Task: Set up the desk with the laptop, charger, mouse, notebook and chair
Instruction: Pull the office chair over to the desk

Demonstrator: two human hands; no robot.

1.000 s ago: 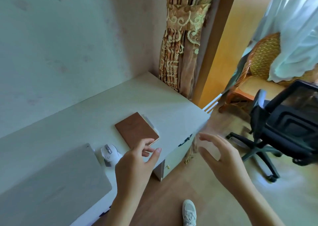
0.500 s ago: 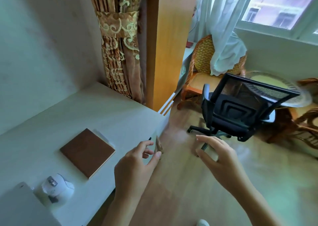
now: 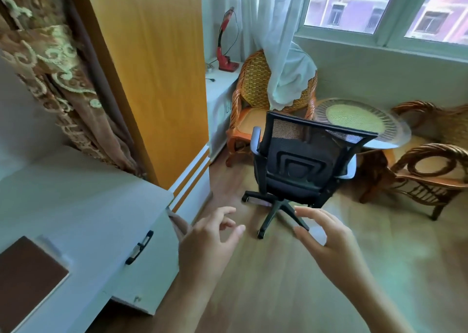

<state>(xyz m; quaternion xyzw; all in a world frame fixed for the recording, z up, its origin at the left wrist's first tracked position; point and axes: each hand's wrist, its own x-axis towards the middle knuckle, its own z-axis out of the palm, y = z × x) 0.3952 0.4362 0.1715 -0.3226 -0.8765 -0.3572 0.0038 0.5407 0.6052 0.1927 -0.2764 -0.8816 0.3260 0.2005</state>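
Note:
A black mesh office chair (image 3: 301, 165) on castors stands on the wooden floor ahead, its back turned toward me. My left hand (image 3: 207, 241) and my right hand (image 3: 326, 236) are both held out in front, fingers spread, holding nothing, short of the chair's wheeled base. The white desk (image 3: 76, 206) fills the lower left, with a brown notebook (image 3: 22, 277) at its near corner. The laptop, mouse and charger are out of view.
A desk drawer with a black handle (image 3: 139, 246) faces me. An orange wooden partition (image 3: 152, 74) and patterned curtain (image 3: 58, 79) stand behind the desk. Wicker chairs (image 3: 253, 109) and a round glass table (image 3: 359, 122) sit beyond the office chair by the window.
My view has swung right from the desk to the office chair. The laptop and mouse left the view. Both hands stayed open and moved toward the chair.

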